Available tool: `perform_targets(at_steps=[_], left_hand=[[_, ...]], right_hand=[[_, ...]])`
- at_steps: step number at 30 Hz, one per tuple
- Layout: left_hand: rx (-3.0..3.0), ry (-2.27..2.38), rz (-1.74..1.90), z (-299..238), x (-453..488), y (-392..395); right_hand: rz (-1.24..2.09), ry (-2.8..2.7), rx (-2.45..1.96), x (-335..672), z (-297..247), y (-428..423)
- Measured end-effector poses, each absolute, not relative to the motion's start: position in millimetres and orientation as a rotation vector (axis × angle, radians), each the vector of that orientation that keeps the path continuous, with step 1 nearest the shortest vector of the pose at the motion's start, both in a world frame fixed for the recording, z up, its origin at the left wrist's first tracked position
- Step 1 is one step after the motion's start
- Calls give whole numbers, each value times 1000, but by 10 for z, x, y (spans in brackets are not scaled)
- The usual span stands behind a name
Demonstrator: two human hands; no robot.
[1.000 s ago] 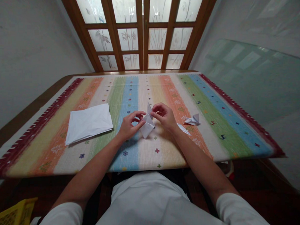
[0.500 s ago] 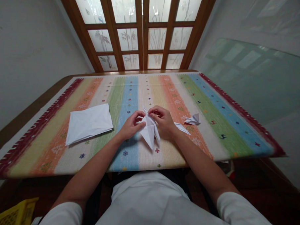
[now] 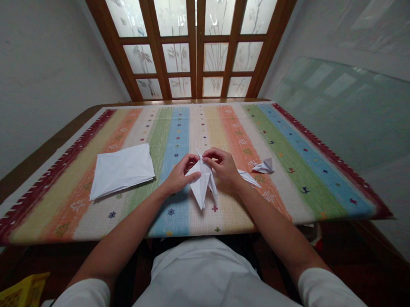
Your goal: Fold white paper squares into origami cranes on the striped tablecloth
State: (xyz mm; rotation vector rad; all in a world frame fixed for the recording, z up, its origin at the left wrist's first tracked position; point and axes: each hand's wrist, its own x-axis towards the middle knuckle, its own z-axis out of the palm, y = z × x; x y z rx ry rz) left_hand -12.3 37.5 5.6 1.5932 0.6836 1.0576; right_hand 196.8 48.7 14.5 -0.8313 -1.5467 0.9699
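In the head view, a folded white paper (image 3: 201,184) is held over the middle of the striped cloth (image 3: 58,209), and its long point is directed to 6 o'clock. It is pinched at its upper part by the left hand (image 3: 180,175) and the right hand (image 3: 222,166), both nearly closed on it. The shaping of a fold is judged to be in hand; a further crease would call for the layers to be kept pinched. A loose white sheet (image 3: 120,170) lies at 9 o'clock, and a small folded paper (image 3: 264,166) at 3 o'clock. Compared with the earlier frame, the paper is spread wider and is held nearer to the body.
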Motion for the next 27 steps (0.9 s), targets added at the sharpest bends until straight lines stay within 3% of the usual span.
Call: perform_targets(at_steps=[6, 16, 27], left_hand=[[1592, 785, 1077, 87, -131, 372], [1645, 790, 1150, 144, -137, 351], [1847, 882, 1131, 169, -131, 303]], right_hand=[[923, -1598, -878, 2020, 193, 511], [1224, -1610, -791, 2035, 151, 551], [984, -1645, -833, 2022, 197, 506]])
